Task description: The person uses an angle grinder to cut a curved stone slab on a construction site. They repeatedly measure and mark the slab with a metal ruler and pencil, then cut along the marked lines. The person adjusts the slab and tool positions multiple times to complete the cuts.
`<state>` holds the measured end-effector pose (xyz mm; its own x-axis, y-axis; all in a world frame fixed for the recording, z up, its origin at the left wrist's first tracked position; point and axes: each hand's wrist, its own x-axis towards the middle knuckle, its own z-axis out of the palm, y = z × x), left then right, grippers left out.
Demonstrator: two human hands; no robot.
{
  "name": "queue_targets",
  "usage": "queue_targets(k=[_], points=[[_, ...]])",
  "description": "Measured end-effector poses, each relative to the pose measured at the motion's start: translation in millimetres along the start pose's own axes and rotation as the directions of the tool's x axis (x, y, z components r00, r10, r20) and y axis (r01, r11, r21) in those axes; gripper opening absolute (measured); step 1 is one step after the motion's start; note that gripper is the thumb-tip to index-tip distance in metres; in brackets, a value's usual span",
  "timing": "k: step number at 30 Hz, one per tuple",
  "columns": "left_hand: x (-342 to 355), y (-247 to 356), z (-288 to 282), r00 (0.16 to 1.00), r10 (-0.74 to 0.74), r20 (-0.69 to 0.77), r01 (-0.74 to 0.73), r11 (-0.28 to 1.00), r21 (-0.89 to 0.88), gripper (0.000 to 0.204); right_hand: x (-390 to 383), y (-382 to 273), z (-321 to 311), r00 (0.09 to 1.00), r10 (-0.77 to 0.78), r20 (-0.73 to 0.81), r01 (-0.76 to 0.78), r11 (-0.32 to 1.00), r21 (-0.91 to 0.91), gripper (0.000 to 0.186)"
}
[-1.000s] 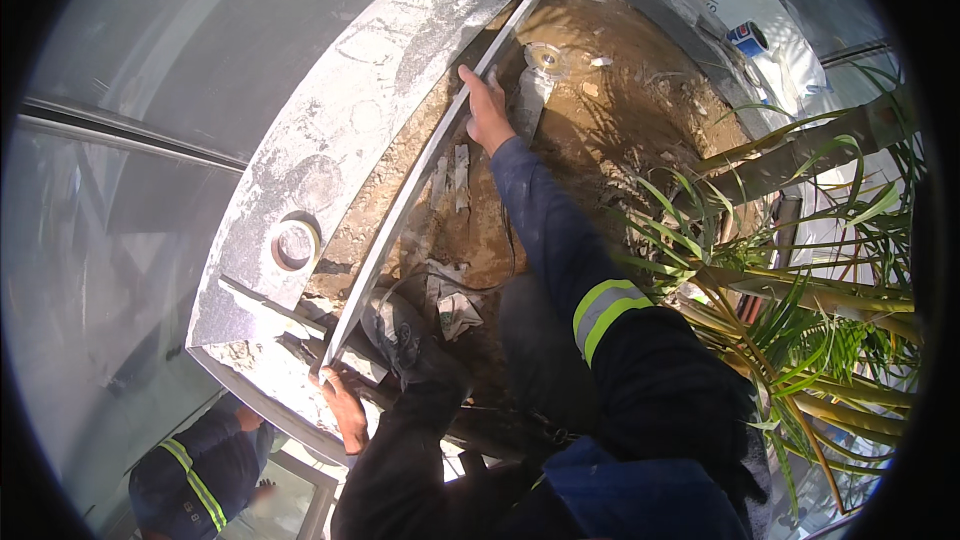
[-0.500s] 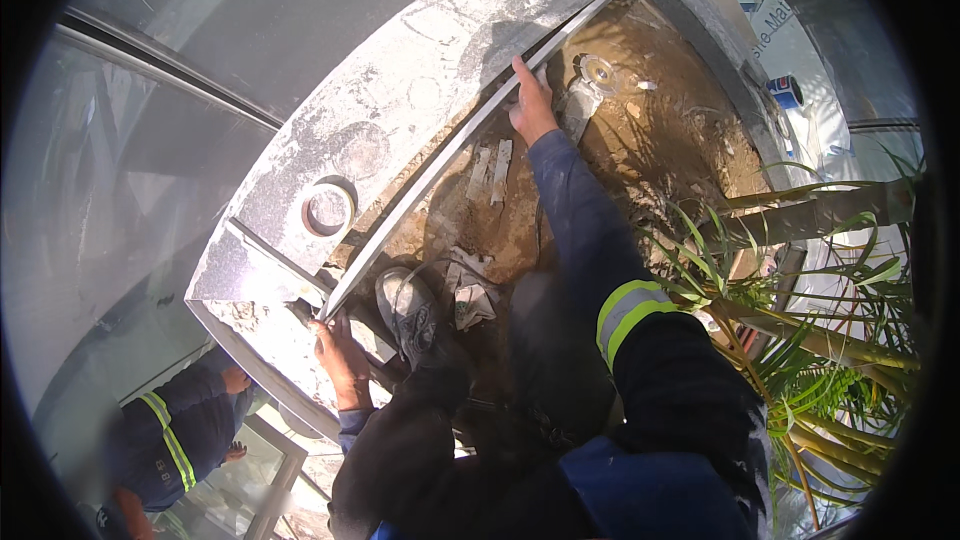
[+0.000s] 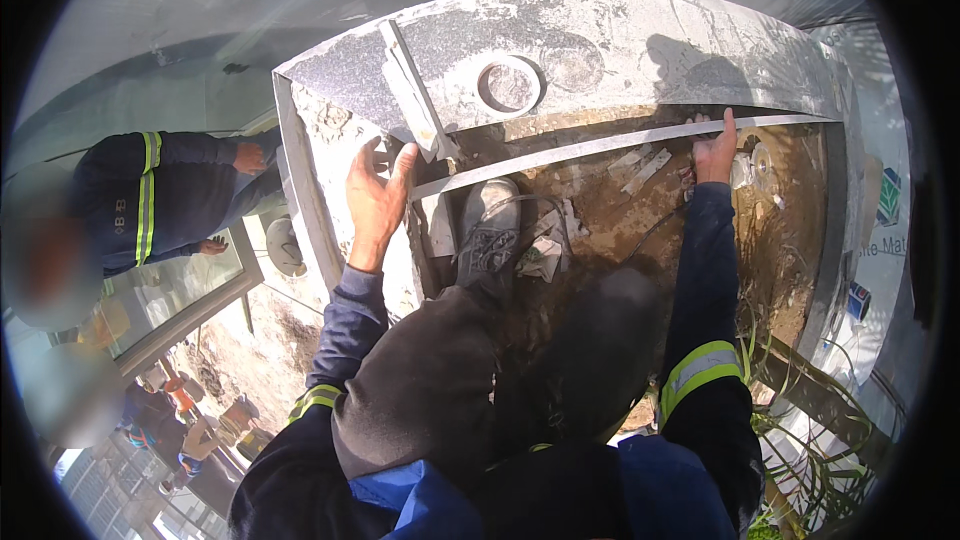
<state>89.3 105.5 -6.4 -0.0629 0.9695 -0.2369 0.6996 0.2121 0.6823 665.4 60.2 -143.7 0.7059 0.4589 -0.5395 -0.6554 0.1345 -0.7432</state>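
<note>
The thin pale strip (image 3: 560, 153) lies across the earth-filled planter (image 3: 620, 25), just inside its far edge. Its right end reaches the far right corner of the opening; its left end comes near the left edge. The right hand (image 3: 714, 152) has its fingers closed around the strip, nearer to the right end. The left hand (image 3: 376, 202) is beside the left end with fingers spread, holding nothing; whether its thumb touches the strip, I cannot tell.

I judge that the step in hand is fitting the strip along the opening. The next move seems to call for a hold also at the left end, and for even guiding, because so slender a piece could bend.

The strip looks light grey, narrow and long, with a dusty surface; it appears a little curved, which may come only from the lens.

On the far edge, toward the left corner, rest a roll of tape (image 3: 534, 98) and some narrow pieces (image 3: 405, 75). Below the strip, a shoe (image 3: 490, 235) stands beside a crumpled packet (image 3: 541, 258). Beyond the left edge there is a co-worker (image 3: 115, 190).
</note>
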Motion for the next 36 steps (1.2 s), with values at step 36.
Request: queue_targets(k=[36], points=[[-20.6,-42.0,6.0,0.967,-0.252,0.019,0.212,0.768,-0.604,0.061,18.5,13.8,38.8,0.994,-0.069,0.079,0.074,0.995,-0.065,0.068]])
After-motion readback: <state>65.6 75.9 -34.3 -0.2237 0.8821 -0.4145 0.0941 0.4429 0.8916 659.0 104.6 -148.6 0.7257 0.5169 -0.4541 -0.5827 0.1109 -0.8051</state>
